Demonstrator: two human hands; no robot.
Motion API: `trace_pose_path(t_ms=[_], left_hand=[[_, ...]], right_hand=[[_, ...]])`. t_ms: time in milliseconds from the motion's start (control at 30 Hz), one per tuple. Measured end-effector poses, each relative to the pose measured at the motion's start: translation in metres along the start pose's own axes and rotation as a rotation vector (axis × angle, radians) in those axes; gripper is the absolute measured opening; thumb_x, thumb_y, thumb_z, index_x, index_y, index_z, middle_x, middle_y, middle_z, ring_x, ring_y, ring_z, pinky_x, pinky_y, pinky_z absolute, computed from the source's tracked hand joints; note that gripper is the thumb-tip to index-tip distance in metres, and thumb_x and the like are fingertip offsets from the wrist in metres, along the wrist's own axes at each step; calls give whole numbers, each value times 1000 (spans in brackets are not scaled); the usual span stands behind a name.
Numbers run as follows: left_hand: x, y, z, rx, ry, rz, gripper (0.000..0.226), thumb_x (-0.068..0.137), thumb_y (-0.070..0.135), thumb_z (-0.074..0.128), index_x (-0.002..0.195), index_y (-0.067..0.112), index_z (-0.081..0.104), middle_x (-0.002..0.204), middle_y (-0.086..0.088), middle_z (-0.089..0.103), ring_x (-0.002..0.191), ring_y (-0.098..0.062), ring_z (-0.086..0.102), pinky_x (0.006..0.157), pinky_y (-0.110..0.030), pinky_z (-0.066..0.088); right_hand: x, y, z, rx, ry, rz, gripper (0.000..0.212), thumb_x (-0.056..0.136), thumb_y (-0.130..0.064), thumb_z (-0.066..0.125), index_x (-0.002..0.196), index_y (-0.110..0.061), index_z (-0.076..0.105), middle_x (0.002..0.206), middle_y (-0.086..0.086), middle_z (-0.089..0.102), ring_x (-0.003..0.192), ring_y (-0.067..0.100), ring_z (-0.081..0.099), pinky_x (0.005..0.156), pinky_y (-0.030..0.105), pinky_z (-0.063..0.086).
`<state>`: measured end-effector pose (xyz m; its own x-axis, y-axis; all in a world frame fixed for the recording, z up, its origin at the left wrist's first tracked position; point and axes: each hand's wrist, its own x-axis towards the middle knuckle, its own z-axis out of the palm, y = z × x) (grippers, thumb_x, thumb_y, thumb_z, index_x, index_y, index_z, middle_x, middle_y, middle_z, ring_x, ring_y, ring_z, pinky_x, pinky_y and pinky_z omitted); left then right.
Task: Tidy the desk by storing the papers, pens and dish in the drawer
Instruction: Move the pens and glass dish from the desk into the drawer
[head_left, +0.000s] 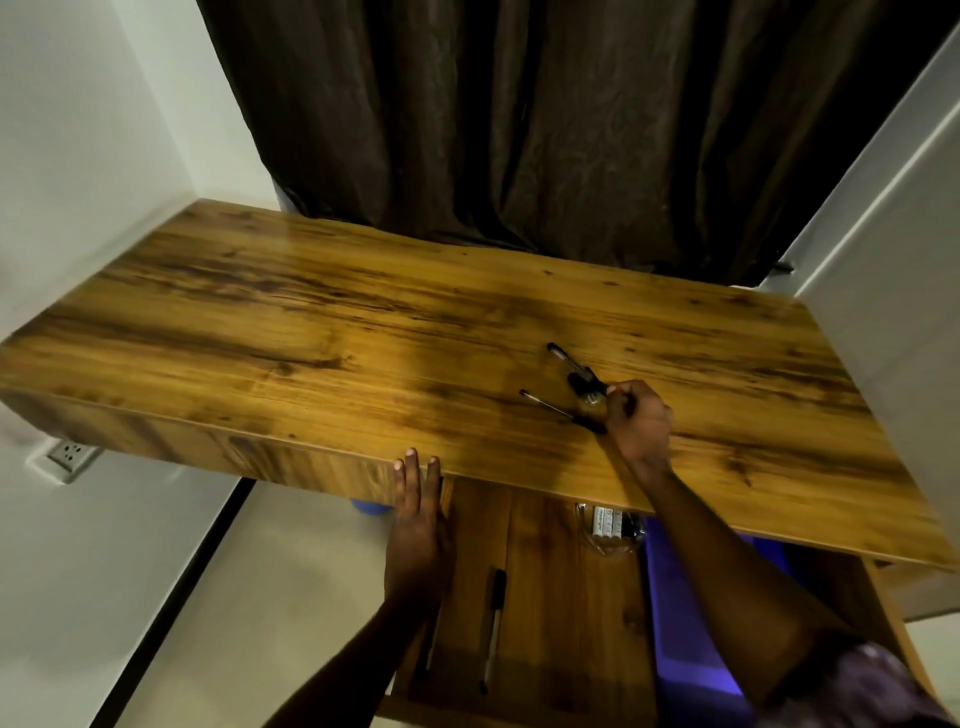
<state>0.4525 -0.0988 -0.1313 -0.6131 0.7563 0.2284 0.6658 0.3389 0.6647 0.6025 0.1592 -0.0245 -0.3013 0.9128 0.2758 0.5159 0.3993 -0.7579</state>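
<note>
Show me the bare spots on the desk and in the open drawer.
The wooden desktop is bare from its left end to the black pens under the right hand, and again right of that hand. In the wooden drawer, bare floor lies between the single black pen and the right forearm. The back right, with the batteries, is crowded.

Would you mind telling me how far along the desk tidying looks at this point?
The drawer is open, with one pen already inside. The right hand is gathering the pens left on the desk; the left hand rests at the desk's front edge. No papers show on top; the dish cannot be made out clearly.
</note>
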Motion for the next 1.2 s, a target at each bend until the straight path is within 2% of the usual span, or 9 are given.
trace_pose_path(t_ms=[67,133,200,333,400,533,700,933,1200], left_hand=[[0,2,-1,-8,10,-16,64,99,11,42,156,20,13,164,0,-9,151,-21,-12,107,-53,41],[-1,4,-2,-19,9,-19,69,97,6,47,156,20,14,164,1,-9,151,-22,-12,107,-53,41],[-1,6,-3,-22,5,-15,68,98,7,48,156,19,14,164,2,-10,151,-21,-12,108,-51,39],[0,9,-6,-13,-2,-20,65,99,10,43,156,19,12,164,3,-12,151,-20,-13,111,-45,32],[0,9,-6,-6,-4,-17,67,98,6,43,156,19,13,164,3,-11,151,-21,-12,111,-46,33],[-1,7,-6,11,-17,-17,80,89,-2,48,156,19,11,164,2,-11,150,-21,-14,108,-49,41],[-3,11,-8,8,-12,-11,84,86,-5,52,156,19,11,164,2,-11,150,-22,-14,98,-36,46],[-3,14,-8,13,2,-6,77,92,-2,48,156,18,11,164,0,-10,151,-23,-12,105,-33,30],[-4,12,-9,21,-4,-2,75,92,-1,46,156,17,11,164,0,-11,150,-22,-14,109,-38,31]], right_hand=[[-5,-6,-13,80,36,-102,14,95,-7,54,101,-8,66,80,3,65,65,13,57,55,14,45],[-10,-10,-24,167,36,-143,16,94,-5,53,99,-9,67,75,11,63,62,22,56,54,33,45],[-15,-15,-34,262,4,-127,15,95,-7,54,98,-8,69,75,17,63,63,32,54,53,37,44],[-29,-32,-55,515,-137,-54,9,93,-11,61,94,-5,68,55,-6,56,46,15,43,44,25,35],[-40,-37,-65,550,-237,-67,11,91,-9,63,94,1,67,53,-4,58,41,12,44,40,21,34],[-64,-38,-70,500,-258,-79,12,87,-11,68,86,0,68,54,14,53,44,18,43,41,20,34],[-98,-21,-52,367,-288,-15,18,84,-23,73,75,-7,69,54,7,55,49,7,44,45,20,33],[-148,28,-8,75,-376,193,33,83,-47,70,57,-31,56,52,-12,55,54,3,51,60,31,46],[-177,61,19,-24,-588,334,18,90,-34,65,77,-25,58,79,-6,63,71,8,62,62,17,45]])
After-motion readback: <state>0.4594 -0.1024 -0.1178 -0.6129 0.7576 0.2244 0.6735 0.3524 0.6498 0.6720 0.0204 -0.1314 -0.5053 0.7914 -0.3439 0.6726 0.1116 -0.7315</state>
